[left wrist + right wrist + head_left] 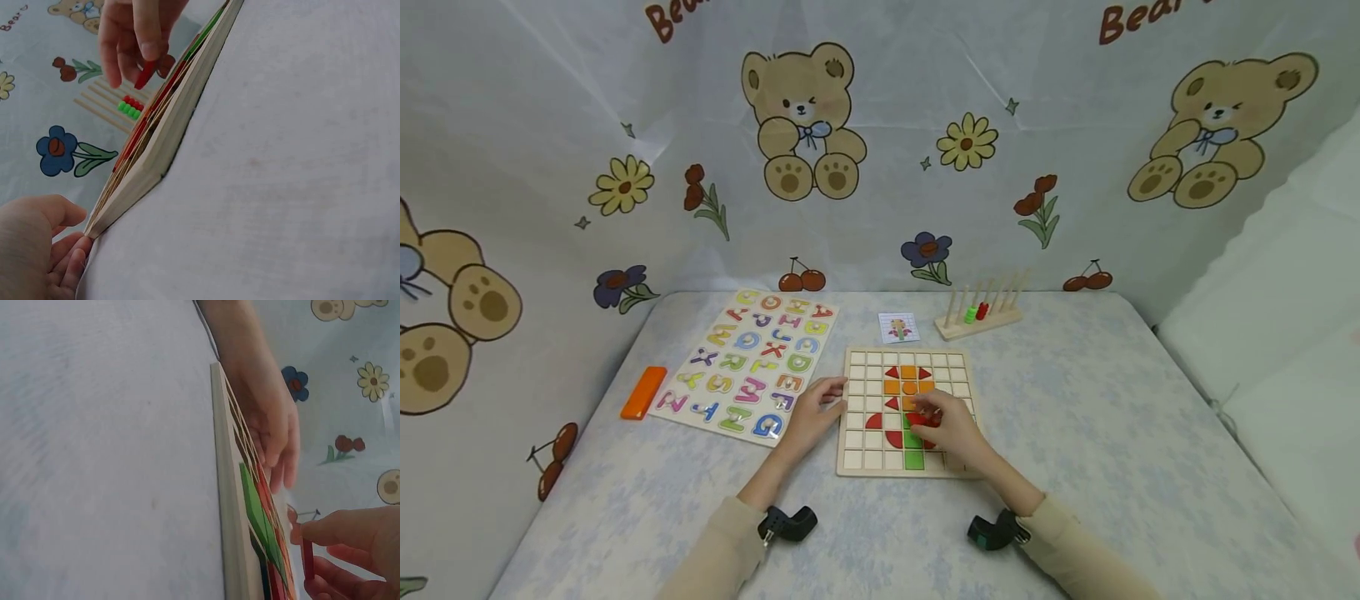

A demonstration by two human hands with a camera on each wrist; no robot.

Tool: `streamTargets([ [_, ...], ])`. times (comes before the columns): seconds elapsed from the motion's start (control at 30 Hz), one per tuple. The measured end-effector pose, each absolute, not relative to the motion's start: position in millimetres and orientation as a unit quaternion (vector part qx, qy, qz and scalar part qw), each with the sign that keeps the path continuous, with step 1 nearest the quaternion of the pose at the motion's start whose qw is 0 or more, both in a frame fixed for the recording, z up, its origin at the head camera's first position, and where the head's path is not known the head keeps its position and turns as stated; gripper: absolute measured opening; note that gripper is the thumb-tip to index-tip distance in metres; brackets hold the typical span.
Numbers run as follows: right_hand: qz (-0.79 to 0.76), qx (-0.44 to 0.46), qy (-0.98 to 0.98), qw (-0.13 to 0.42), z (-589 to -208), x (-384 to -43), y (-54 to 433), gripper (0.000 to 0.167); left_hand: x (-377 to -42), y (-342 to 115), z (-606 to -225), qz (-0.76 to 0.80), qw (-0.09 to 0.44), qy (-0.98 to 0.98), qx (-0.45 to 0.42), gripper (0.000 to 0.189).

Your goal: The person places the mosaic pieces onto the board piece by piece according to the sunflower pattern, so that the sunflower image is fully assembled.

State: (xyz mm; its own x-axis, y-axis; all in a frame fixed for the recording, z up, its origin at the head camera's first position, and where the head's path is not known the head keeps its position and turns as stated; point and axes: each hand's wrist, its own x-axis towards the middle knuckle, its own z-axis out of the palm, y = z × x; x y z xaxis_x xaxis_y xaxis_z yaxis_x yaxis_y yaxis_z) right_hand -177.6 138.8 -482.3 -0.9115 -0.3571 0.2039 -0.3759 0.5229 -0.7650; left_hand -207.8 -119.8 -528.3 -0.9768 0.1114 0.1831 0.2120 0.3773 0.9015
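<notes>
A square wooden grid board [853,445] lies on the table, with orange, red and green flat pieces set in its middle columns. Above the lower middle of the grid, my right hand [957,427] pinches a flat red piece [307,559] between thumb and fingertips. That red piece [145,75] stands on edge in the left wrist view. My left hand [811,418] rests at the left side of the board, its fingertips right at the rim and its fingers loosely bent. Green squares [913,460] run down one column below the right hand, which hides part of the grid.
A letter puzzle board [718,421] lies to the left, with an orange block [643,392] beside it. Behind the grid are a small picture card [898,327] and a wooden peg stand [958,330] with green and red beads. A bear-printed sheet [880,217] hangs behind the table.
</notes>
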Motion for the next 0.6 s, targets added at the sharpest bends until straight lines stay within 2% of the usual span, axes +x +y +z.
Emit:
streamTargets([
  [0.13, 0.435, 0.223, -0.872, -0.012, -487.2, -181.5, 119.6, 0.033, -207.2, -119.1, -528.6, -0.550, 0.042, -0.829, -0.096, 0.039],
  [0.37, 0.422, 0.248, -0.872, 0.005, -494.7, -188.0, 105.9, 0.031, -208.8, -118.2, -528.5, -0.549, 0.045, -0.829, -0.098, 0.039],
  [0.6, 0.432, 0.247, -0.867, -0.009, -496.7, -188.5, 102.7, 0.029, -208.7, -119.5, -529.1, -0.550, 0.047, -0.828, -0.099, 0.038],
])
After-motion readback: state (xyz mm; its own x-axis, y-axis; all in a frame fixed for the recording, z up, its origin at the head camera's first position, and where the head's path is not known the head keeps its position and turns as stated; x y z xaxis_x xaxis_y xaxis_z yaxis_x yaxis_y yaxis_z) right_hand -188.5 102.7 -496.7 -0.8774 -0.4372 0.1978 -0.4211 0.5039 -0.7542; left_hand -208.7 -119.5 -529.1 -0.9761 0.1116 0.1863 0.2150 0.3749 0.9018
